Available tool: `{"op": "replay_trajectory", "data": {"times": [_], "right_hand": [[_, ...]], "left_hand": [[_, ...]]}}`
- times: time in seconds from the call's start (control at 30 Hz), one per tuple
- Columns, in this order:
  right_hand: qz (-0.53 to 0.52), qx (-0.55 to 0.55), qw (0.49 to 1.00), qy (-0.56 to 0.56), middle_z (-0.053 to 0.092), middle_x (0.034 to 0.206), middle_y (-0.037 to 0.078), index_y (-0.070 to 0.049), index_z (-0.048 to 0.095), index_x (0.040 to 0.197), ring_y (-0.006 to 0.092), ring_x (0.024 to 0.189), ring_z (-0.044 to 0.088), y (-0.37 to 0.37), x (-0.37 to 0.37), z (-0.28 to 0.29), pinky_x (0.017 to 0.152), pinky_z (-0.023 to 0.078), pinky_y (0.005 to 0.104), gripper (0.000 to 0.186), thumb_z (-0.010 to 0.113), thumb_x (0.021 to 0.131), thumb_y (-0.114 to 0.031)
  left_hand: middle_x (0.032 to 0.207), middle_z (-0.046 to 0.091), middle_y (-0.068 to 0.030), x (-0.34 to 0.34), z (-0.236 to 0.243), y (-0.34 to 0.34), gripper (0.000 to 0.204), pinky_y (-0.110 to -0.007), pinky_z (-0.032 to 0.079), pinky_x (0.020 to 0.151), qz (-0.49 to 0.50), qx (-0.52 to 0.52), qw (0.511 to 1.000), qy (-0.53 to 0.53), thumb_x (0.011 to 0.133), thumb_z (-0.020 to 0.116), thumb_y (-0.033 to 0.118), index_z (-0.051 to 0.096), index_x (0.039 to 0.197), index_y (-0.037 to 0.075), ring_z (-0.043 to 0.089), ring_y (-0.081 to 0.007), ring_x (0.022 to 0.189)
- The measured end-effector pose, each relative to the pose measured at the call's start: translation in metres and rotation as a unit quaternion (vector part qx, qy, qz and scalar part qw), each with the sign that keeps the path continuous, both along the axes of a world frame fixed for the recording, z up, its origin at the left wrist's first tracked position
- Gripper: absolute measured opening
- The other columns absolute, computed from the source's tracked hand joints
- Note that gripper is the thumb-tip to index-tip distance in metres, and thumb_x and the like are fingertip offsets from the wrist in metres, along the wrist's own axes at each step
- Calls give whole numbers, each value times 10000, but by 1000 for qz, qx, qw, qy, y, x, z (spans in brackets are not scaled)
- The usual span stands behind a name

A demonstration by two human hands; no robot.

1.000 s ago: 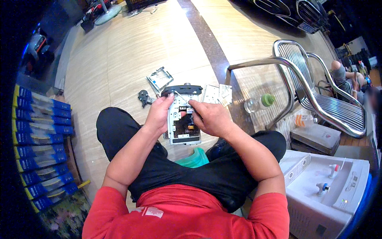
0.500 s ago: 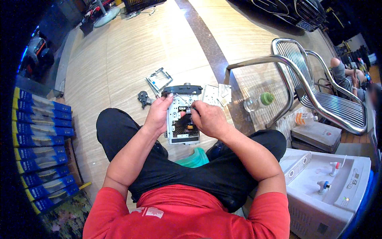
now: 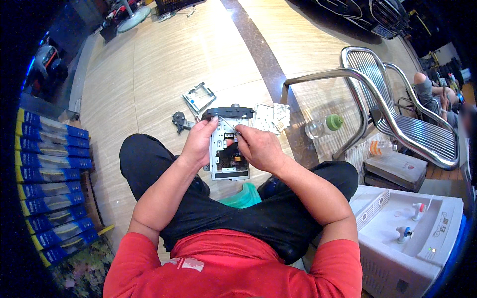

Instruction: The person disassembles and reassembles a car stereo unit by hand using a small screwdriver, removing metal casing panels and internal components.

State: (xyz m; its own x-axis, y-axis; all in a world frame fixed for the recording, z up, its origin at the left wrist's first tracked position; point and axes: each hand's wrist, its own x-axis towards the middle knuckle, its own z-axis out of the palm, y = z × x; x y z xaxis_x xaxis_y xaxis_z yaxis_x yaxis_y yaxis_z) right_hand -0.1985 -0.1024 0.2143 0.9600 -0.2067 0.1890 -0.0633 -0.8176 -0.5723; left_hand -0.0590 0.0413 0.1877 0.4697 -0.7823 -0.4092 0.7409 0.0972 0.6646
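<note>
An opened metal electronic unit (image 3: 229,174) with a black front bar (image 3: 232,112) sits between my knees. My left hand (image 3: 196,141) grips its left edge, thumb near the top corner. My right hand (image 3: 261,146) has its fingers closed on a thin metal tool (image 3: 226,122), probably a screwdriver, angled toward that corner; its handle is hidden in the fingers. Beyond the unit lie a silver-framed part (image 3: 198,97), a black part (image 3: 180,121) and white boards or sheets (image 3: 268,117).
A steel bench (image 3: 422,139) stands right, a seated person (image 3: 432,94) beyond it. A green-lidded bottle (image 3: 323,126), grey case (image 3: 395,169) and white water dispenser (image 3: 402,243) are at right; stacked blue boxes (image 3: 52,184) left; green cloth-like item (image 3: 238,196) between my feet.
My right hand and the thin tool have shifted very slightly over the unit. My left hand keeps its grip, and the parts on the floor are unmoved.
</note>
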Motion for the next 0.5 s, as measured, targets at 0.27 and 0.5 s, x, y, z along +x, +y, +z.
{"op": "replay_trajectory", "data": {"times": [0.27, 0.5], "right_hand": [[5, -11, 1000, -10, 679, 845, 177, -34, 611, 1108, 355, 761, 687, 2, 2, -2, 653, 540, 450, 221, 594, 926, -157], [-21, -14, 1000, -15, 678, 820, 180, -41, 594, 992, 364, 739, 682, 7, 3, -5, 644, 535, 462, 140, 584, 935, -167]], "left_hand": [[984, 698, -155, 0, -4, 0, 304, -333, 634, 699, -14, -10, 1000, -7, 1060, 457, 221, 602, 1108, -41, 709, -215, 791], [1010, 698, -144, -2, -6, 0, 279, -348, 635, 727, -27, -22, 999, 3, 1054, 474, 208, 602, 1121, -32, 712, -215, 852]]}}
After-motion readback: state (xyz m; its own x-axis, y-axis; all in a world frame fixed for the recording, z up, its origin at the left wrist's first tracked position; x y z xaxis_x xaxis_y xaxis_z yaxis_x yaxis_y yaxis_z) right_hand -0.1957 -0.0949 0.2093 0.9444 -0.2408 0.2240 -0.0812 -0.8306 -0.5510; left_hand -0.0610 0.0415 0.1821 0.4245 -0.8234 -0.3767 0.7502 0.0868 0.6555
